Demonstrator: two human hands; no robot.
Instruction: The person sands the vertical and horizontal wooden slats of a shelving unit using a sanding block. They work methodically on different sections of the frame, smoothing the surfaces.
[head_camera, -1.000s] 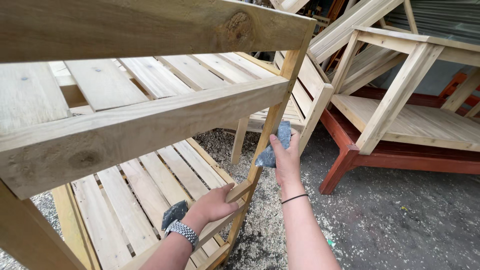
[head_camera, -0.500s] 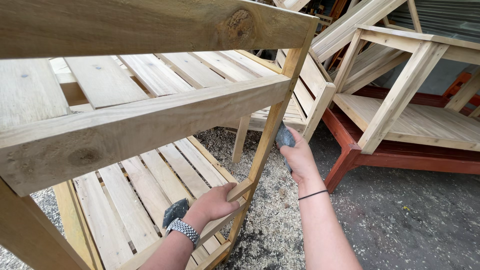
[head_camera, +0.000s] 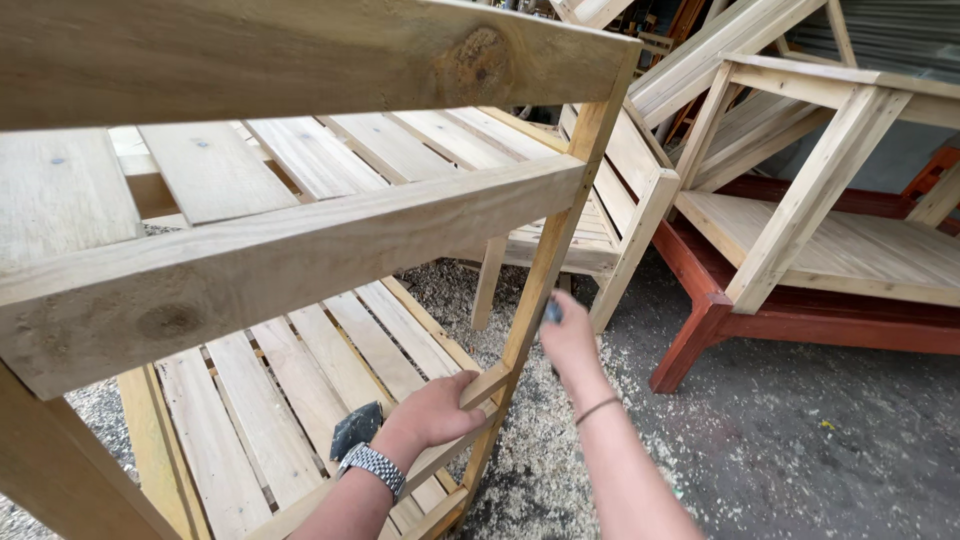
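Wooden rack frame (head_camera: 300, 250) of pale slatted shelves fills the near view, standing on a floor strewn with sawdust (head_camera: 545, 470) beside other unfinished furniture (head_camera: 840, 240). Its upright corner post (head_camera: 545, 270) gets the attention — the left hand (head_camera: 435, 410) is closed around a low crosspiece (head_camera: 490, 385), seemingly to brace the frame. The right hand (head_camera: 570, 335) presses a small grey sanding pad (head_camera: 552, 310) against the post — fingers curled over it.

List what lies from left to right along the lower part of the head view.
Slatted lower shelf → wristwatch → left hand gripping the low rail → right hand with sandpaper at the upright post → red-brown bench base.
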